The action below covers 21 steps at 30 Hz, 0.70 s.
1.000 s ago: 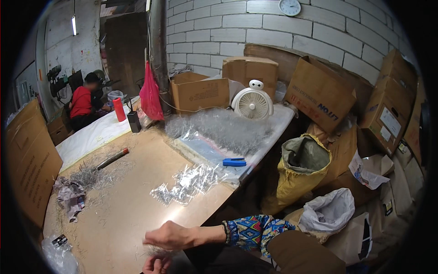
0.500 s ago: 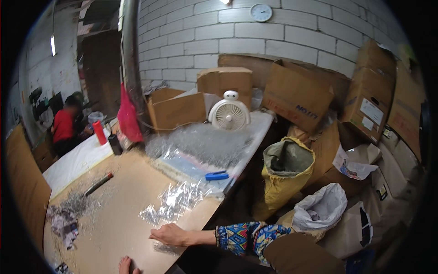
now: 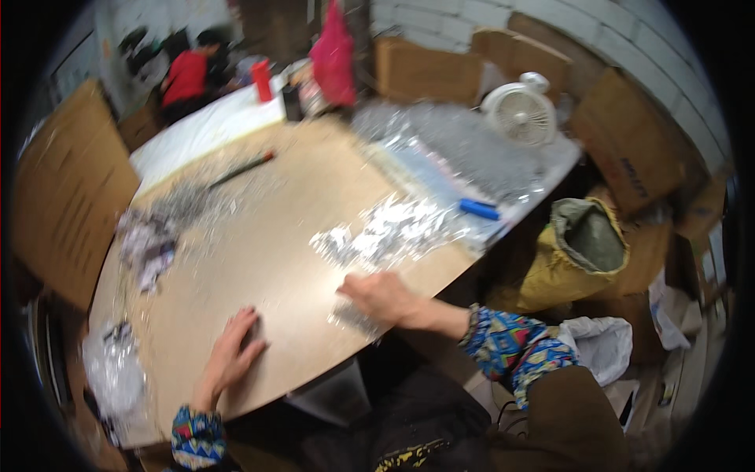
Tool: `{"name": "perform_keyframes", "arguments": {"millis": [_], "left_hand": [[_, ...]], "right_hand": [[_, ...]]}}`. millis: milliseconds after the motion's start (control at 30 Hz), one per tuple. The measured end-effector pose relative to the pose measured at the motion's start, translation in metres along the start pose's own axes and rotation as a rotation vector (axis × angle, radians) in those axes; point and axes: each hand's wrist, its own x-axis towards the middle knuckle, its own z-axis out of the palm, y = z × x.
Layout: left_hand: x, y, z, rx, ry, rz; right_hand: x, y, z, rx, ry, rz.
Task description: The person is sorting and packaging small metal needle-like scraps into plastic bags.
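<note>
My left hand rests on the light wooden tabletop near its front edge, thumb apart from the fingers and nothing in it. To its right my right hand is closed, its fingers curled down toward the table; what they hold, if anything, is hidden. A small heap of thin silvery pieces lies just under and in front of the right wrist. Beyond that hand spreads a larger pile of shiny silver strips. The picture is slightly smeared by motion.
A blue tool, a white fan and grey strips lie at the far right. Left are a dark rod, crumpled cloth and a plastic bag. A yellow sack stands right. Someone in red sits far left.
The view has swung down and to the left. My left hand, barely showing at the lower edge before, now shows fully on the table. The right hand stays closed by the small heap.
</note>
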Motion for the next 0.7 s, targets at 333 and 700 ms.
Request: {"name": "perform_keyframes", "arguments": {"millis": [333,700], "left_hand": [[0.072,0.022,0.010,0.056,0.027,-0.002],[0.189,0.025,0.061,0.353,-0.167,0.198]], "right_hand": [[0.081,0.042,0.034,-0.026,0.187,0.313],[-0.007,0.159,-0.075,-0.032,-0.141,0.879]]}}
